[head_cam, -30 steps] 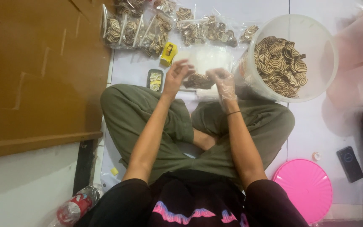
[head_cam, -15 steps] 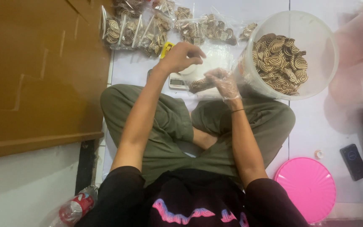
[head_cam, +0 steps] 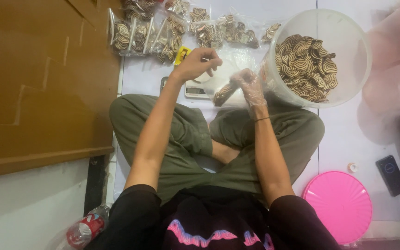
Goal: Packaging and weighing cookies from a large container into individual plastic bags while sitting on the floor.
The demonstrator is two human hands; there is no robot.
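The clear plastic bag (head_cam: 230,81) of striped swirl cookies hangs just above the small scale (head_cam: 195,89) on the white floor (head_cam: 140,74), in front of our crossed legs. Our right hand (head_cam: 251,85), in a thin see-through glove, has its grip closed on the bag's side, with a few cookies showing at the bottom beside it. Our bare left hand (head_cam: 195,64) has its fingers curled together pinching the bag's upper edge. Just right of the bag stands a big translucent bucket (head_cam: 362,60) holding loose cookies. Sealed packets of cookies (head_cam: 163,30) lie in a row beyond the scale. A pink lid (head_cam: 341,206) and a dark phone (head_cam: 391,175) lie to our right.
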